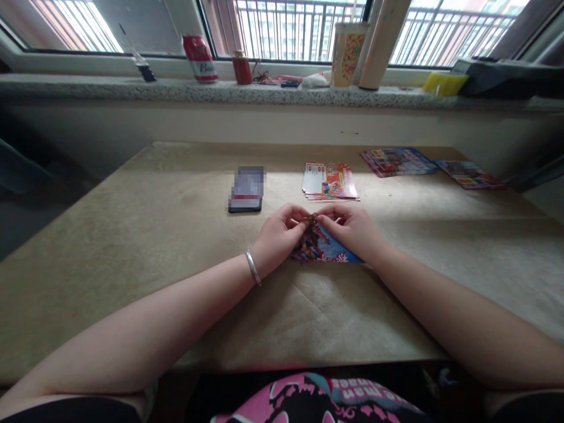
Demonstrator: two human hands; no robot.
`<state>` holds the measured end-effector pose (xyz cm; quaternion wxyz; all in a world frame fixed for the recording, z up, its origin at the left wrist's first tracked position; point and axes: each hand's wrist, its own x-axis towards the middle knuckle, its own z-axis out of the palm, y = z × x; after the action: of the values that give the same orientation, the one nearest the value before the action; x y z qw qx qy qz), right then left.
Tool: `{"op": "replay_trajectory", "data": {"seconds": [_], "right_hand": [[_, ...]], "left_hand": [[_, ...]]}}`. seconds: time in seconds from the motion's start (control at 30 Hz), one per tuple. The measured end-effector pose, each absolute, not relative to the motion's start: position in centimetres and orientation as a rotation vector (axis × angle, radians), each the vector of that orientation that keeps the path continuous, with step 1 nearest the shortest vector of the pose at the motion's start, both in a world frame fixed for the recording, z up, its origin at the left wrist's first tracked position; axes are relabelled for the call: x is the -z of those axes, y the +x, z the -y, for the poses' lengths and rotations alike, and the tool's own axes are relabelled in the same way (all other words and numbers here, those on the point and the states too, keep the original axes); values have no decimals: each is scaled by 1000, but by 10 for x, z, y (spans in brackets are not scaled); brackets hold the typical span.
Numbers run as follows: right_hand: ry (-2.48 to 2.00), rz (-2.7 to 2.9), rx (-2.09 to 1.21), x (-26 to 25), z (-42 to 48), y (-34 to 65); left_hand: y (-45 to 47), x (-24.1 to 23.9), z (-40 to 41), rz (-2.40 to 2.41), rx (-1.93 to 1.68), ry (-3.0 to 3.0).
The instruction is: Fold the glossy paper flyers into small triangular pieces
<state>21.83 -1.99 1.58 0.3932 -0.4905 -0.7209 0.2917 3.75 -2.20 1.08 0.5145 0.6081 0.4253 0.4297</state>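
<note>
In the head view my left hand (286,229) and my right hand (352,229) meet over the middle of the table. Both pinch the top edge of a blue, colourfully printed card packet (328,247), thumbs close together. The packet's lower part shows between my wrists; its upper edge is mostly hidden by my fingers. Just beyond my hands lies a small pile of orange and white printed cards (331,181). A dark phone-like rectangle (247,189), partly pixelated, rests to the left of the pile.
At the back right lie a fanned stack of similar packets (399,162) and a second stack (469,174). On the stone windowsill (167,94) stand a red and white can (200,59), a red bottle (242,67), a patterned cup (348,56) and a yellow object (445,84).
</note>
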Motion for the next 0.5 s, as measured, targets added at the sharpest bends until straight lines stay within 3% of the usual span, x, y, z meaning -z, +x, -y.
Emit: {"op": "replay_trajectory", "data": {"seconds": [0.2,0.5], "right_hand": [[-1246,1876,-839,-25,23,228],[-1321,1907,-648,-27,24,231]], "left_hand": [[34,-14,18,-1056,-1135,1370],[30,-9,11,-1063,-1259,1304]]}}
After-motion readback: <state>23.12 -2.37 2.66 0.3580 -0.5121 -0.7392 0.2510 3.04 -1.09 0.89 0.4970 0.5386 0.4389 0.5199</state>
